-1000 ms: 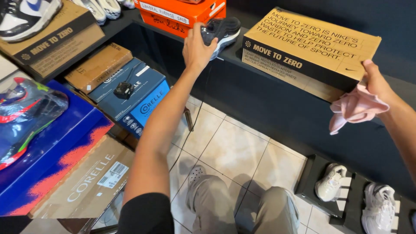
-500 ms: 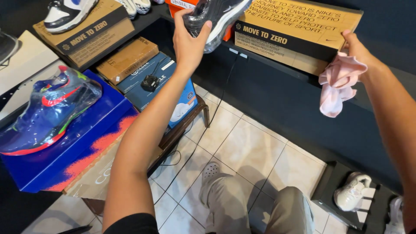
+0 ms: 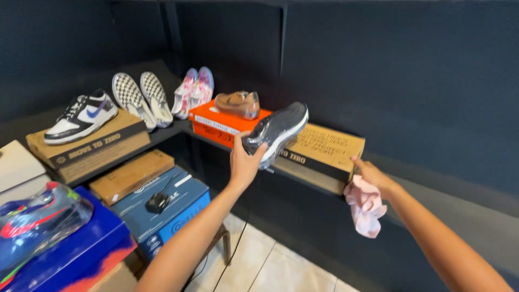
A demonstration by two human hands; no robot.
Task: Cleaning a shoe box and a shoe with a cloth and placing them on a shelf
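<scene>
Left fingers (image 3: 254, 154) clench the heel of a wrapped dark shoe (image 3: 277, 130), held tilted just above the brown box (image 3: 324, 148). Right fingers (image 3: 361, 165) grip a pink cloth (image 3: 366, 205) hanging at the box's near corner, over the shelf (image 3: 459, 200) edge; open shelf stretches rightward.

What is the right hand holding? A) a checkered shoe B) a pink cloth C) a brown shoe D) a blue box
B: the right hand grips a crumpled pink cloth hanging below it, while the left hand holds up a dark wrapped shoe.
</scene>
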